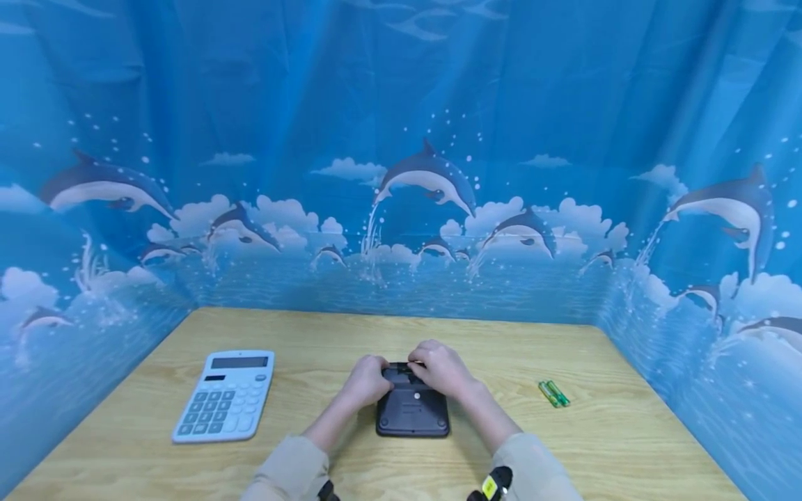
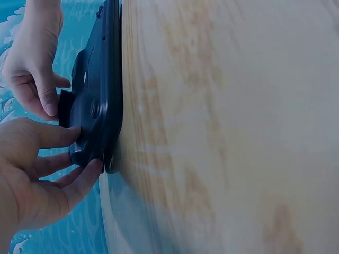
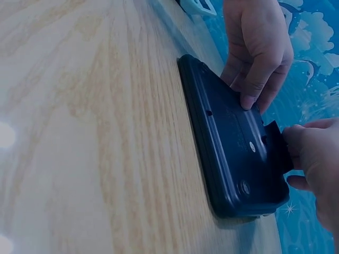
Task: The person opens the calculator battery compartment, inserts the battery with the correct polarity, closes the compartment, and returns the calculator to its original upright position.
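A black calculator (image 1: 413, 416) lies back side up on the table, its round feet and a pale round spot showing. My left hand (image 1: 366, 381) grips its far left edge, thumb on the back and fingers at the side. At the far end, my right hand (image 1: 441, 370) pinches a small black battery cover (image 3: 277, 147) between thumb and fingers. Both wrist views show this cover tilted up from the calculator's back. The battery compartment beside it is partly hidden by the fingers.
A light blue calculator (image 1: 224, 396) lies face up on the left of the wooden table (image 1: 301, 334). Two green batteries (image 1: 554, 394) lie side by side on the right. A blue dolphin-print curtain (image 1: 401, 278) encloses the back and sides.
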`<state>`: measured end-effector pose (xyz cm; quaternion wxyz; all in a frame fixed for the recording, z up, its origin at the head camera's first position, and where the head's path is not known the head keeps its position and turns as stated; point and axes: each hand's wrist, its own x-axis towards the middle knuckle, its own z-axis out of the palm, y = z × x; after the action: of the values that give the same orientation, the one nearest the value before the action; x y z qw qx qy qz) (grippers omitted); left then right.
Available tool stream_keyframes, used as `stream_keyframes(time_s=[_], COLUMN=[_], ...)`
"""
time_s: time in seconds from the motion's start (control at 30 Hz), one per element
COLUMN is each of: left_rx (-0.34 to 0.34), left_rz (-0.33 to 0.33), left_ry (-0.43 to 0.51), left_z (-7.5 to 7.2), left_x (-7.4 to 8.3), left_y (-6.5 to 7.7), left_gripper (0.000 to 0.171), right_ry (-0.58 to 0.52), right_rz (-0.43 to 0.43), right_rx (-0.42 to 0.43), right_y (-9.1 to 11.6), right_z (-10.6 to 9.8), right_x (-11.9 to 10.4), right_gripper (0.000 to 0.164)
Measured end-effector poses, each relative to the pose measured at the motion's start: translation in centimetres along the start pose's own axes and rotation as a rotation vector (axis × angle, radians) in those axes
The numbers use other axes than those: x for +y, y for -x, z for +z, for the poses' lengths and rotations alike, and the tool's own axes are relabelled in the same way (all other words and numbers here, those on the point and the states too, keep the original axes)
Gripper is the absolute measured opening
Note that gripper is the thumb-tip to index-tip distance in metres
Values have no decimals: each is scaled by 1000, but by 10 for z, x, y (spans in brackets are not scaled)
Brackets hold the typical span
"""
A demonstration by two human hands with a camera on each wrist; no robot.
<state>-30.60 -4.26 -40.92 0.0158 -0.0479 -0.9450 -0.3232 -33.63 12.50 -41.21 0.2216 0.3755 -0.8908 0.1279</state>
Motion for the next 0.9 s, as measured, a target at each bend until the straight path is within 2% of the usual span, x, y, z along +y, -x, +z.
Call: stream_keyframes(time_s=[0.17, 0.57, 0.9], left_rx=[4, 8, 3], left_rz=[8, 26, 6], left_ry=[2, -27, -21], left_z=[-1, -2, 0], left_x=[1, 2, 0], left_y=[-1, 0, 0], left_gripper=[34, 34, 34], right_ry=[-3, -95, -96], right_rz=[8, 150, 145], right_rx=[-29, -140, -166], right_y=[-2, -9, -10], right_z=[-3, -5, -6], right_x=[1, 2, 0], right_gripper=[11, 14, 11])
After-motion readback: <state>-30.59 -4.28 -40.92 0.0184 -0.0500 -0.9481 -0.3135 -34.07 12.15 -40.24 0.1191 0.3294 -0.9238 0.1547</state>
